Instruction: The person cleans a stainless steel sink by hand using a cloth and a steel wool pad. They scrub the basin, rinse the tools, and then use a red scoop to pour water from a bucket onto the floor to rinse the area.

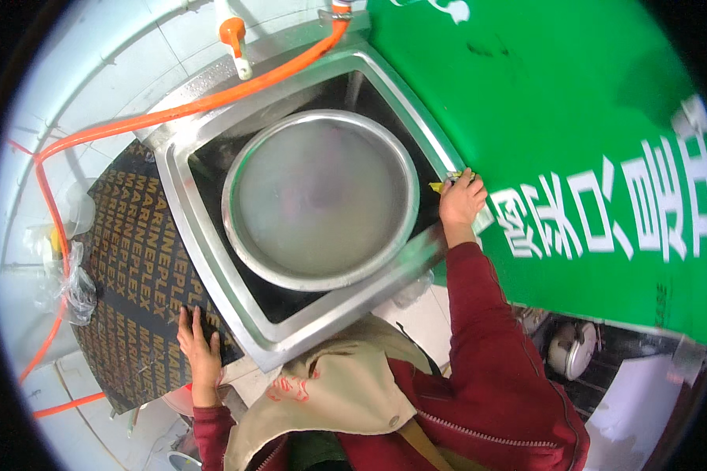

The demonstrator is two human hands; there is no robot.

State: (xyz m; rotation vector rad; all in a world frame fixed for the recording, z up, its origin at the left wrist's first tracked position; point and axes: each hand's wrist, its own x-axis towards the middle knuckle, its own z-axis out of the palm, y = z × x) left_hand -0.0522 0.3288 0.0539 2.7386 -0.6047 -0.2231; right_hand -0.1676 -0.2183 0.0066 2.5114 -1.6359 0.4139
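While the person's bare left hand [199, 349] lies with fingers spread on a black board with tan lettering [130, 275], the bare right hand [463, 201] bends over a small yellow scrap [437, 188] beside the square steel sink [204, 235]; whether it pinches the scrap cannot be told. Between and ahead of both hands, a round silver metal basin [322, 284] of cloudy liquid [322, 196] sits in the sink.

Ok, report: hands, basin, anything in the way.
Left hand on dark board. Right hand at sink edge. Metal basin in sink, cloudy liquid inside. Orange hose beyond basin, not over it.
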